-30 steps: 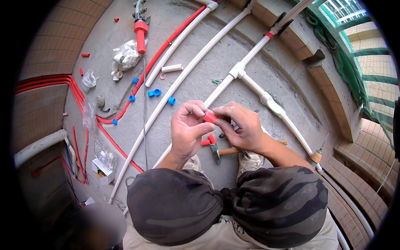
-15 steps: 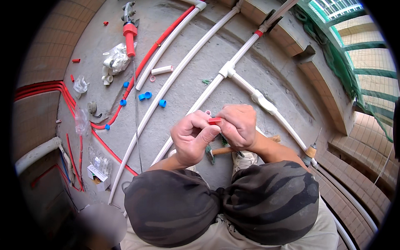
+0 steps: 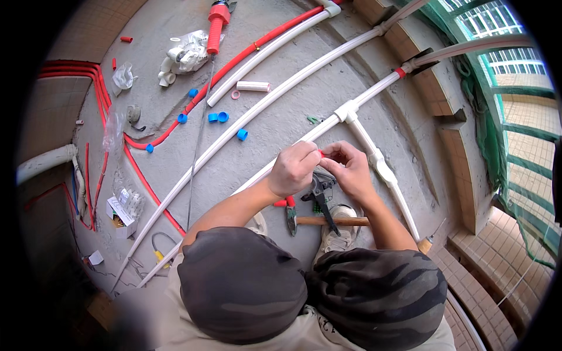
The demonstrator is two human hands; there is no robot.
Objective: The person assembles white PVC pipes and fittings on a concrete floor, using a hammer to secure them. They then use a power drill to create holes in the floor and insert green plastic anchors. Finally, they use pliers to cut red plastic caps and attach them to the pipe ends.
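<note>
Left hand (image 3: 294, 171): curled in, its fingertips apparently pressed against the small red tube piece (image 3: 321, 154); the back of the hand is now shown, where the palm is shown a second ago.
Right hand (image 3: 350, 169): thumb and forefinger are pinched on the same piece, from its right side.
Red tube piece: held up between both hands, above the floor; it is now mostly covered by fingers, with only a sliver visible, while its length is plainly shown a second ago. By judgement, the piece is being re-gripped and the handling of it is unfinished.
Black hand tool (image 3: 319, 196): laid by the right shoe (image 3: 346, 235), across the handle of the hammer (image 3: 310, 220); it is mostly hidden by the hands in the earlier frames and is now uncovered.
White pipe tee (image 3: 346, 110): left on the floor beyond the hands, unhandled.
Blue caps (image 3: 242, 135): scattered on the floor, untouched as before.
Red-handled tool (image 3: 215, 36): now cut off by the upper edge, the view being shifted.
</note>
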